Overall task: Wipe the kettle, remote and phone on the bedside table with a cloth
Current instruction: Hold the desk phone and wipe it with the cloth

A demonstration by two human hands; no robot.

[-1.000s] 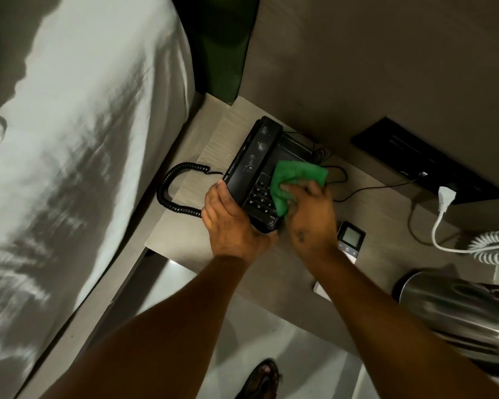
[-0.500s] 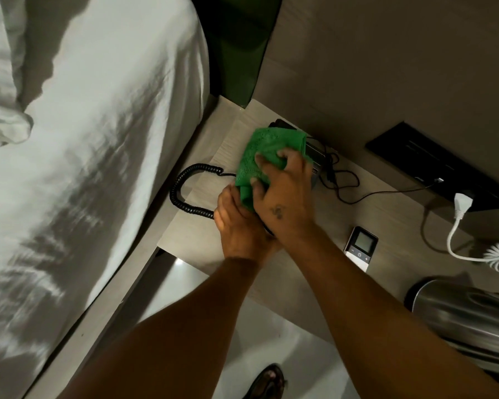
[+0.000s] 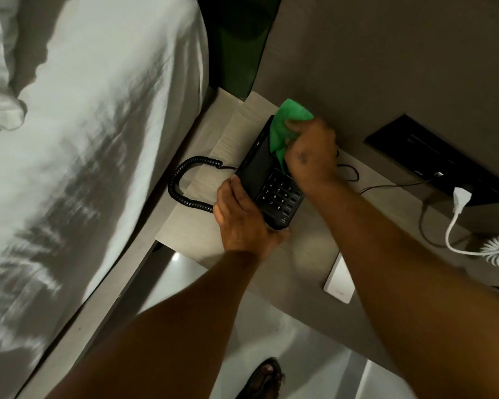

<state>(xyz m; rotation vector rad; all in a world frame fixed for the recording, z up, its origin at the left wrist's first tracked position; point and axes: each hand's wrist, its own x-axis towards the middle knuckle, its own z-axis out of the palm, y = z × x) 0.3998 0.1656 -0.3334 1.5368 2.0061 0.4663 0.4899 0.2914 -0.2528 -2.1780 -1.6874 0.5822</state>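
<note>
White bedding point(image 3: 84, 139) borders the bedside table point(image 3: 190, 240), where the left hand point(image 3: 242, 223) grips the black phone point(image 3: 268, 180) at its near corner. Right hand point(image 3: 308, 156) clenches a green cloth point(image 3: 285, 122) (bunched) against its far end.

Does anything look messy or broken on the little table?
Nothing looks broken or spilled. The black desk phone sits at a slant on the pale wooden bedside table, and the white remote pokes slightly past the table's front edge.
</note>
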